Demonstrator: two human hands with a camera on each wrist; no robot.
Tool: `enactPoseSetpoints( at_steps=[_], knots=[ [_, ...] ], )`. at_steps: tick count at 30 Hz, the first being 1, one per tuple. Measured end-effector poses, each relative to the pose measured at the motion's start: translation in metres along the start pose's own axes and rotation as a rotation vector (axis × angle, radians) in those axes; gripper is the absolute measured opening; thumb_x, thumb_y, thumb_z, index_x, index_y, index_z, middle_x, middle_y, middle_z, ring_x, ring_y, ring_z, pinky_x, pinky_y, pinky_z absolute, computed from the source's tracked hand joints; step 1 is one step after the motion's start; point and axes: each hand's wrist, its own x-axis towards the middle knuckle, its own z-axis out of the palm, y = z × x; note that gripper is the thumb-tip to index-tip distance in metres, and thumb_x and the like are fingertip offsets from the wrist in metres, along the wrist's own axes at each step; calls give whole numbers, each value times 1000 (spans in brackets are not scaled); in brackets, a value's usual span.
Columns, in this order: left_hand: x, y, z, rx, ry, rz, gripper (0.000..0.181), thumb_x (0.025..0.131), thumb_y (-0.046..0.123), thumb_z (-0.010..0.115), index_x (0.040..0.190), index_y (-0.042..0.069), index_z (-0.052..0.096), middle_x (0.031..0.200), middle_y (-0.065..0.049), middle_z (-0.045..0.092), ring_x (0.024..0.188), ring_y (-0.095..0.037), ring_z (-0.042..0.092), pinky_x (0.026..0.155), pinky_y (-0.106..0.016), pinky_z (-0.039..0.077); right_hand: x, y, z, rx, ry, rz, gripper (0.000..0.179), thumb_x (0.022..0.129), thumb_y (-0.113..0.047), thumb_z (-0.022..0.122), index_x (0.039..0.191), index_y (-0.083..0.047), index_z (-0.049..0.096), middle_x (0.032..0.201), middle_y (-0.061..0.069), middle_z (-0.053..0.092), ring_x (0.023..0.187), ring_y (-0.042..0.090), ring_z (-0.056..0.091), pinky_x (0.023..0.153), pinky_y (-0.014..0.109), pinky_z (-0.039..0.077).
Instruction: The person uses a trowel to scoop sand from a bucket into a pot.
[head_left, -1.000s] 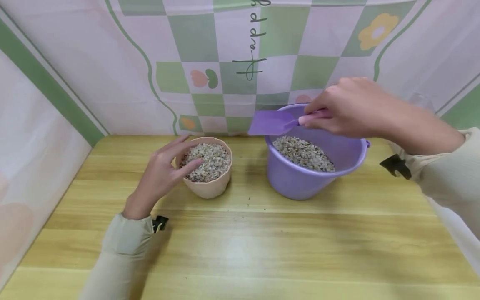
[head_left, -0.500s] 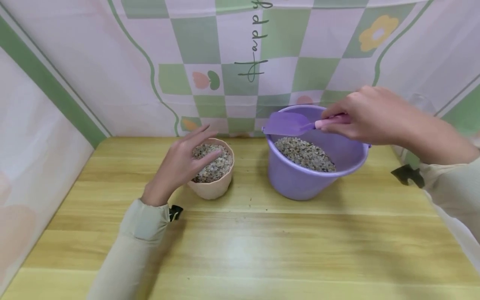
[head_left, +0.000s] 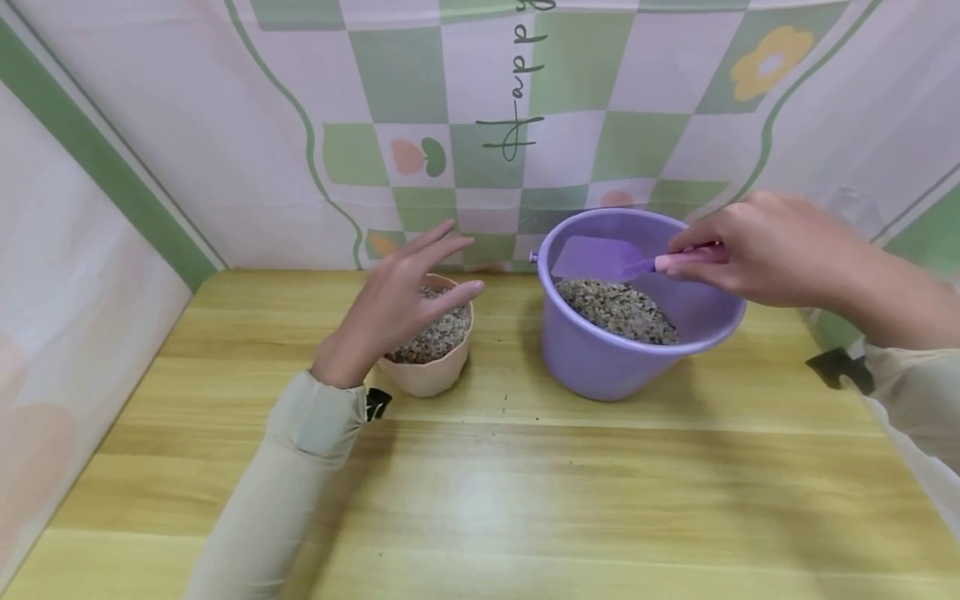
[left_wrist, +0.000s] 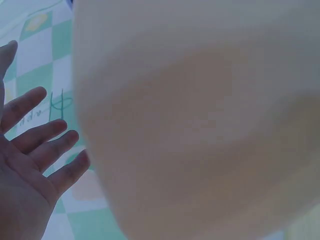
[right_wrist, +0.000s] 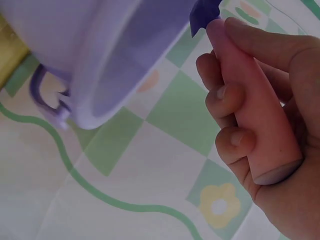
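My right hand [head_left: 772,248] grips the pink handle [right_wrist: 260,110] of a small purple shovel [head_left: 596,258]. Its flat blade overlaps the inside of a purple bucket [head_left: 600,367], over the gravel [head_left: 618,310] that lies in it. Fingers spread, my left hand [head_left: 397,292] hovers above a peach flower pot [head_left: 427,379] and covers part of the gravel [head_left: 438,337] filling it. In the left wrist view the pot's wall [left_wrist: 200,125] takes up most of the picture, with the spread left hand [left_wrist: 30,165] beside it.
Pot and bucket stand apart on a wooden table [head_left: 480,500], near a checkered cloth [head_left: 487,100] that hangs behind. Several stray grains lie on the wood between them. A clear object [head_left: 855,204] shows faintly behind the right forearm.
The right hand has moved right and lowered the shovel from above the bucket's left rim into its opening. My left hand has shifted right and up across the pot.
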Motion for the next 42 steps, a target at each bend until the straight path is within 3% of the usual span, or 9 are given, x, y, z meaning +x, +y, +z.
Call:
enactPoseSetpoints(
  at_steps=[8,12,15,22,28,34,42],
  knots=[
    [17,14,8,9,-70,-16,62,93,56,62,142,18,56,158,-7,37,73,-8,71,83,-31,57,-1,7,13,7,-44,-16,16,88,-29,78,98,-17,80,70,-11,67,54,4,52,51,26,46],
    [23,19,14,37,-130,-24,63,93,64,55,141,22,58,157,-3,39,108,-12,67,94,-32,53,-1,9,21,6,-48,-42,12,87,-29,79,94,-20,80,72,-13,69,58,3,54,55,28,49],
    [27,21,18,48,-152,-16,63,93,66,54,139,23,60,156,-2,40,136,-16,47,106,-35,45,-2,9,25,14,-52,-46,9,87,-30,79,92,-22,80,70,-15,67,57,2,54,54,29,48],
    [37,29,32,10,-200,4,60,91,60,62,138,22,60,154,-3,43,140,-18,42,111,-42,41,-3,8,32,18,-63,-46,4,86,-28,79,89,-25,79,64,-19,62,54,2,51,53,30,47],
    [44,36,40,7,-298,-31,72,86,67,62,147,31,50,159,4,34,140,-19,43,111,-46,39,-3,10,36,13,-82,-41,3,86,-29,80,88,-27,79,65,-19,63,55,3,52,53,31,46],
    [49,40,47,11,-374,-24,78,83,69,65,149,31,46,163,2,25,146,-24,31,113,-49,37,-3,13,36,30,-116,-10,6,85,-28,81,90,-26,80,71,-15,69,60,5,58,55,35,49],
    [53,43,53,39,-390,-26,76,81,68,68,141,23,57,164,0,24,146,-23,31,114,-44,35,-3,18,33,12,-161,6,9,82,-25,83,90,-22,79,71,-12,70,59,8,61,54,37,52]
  ],
)
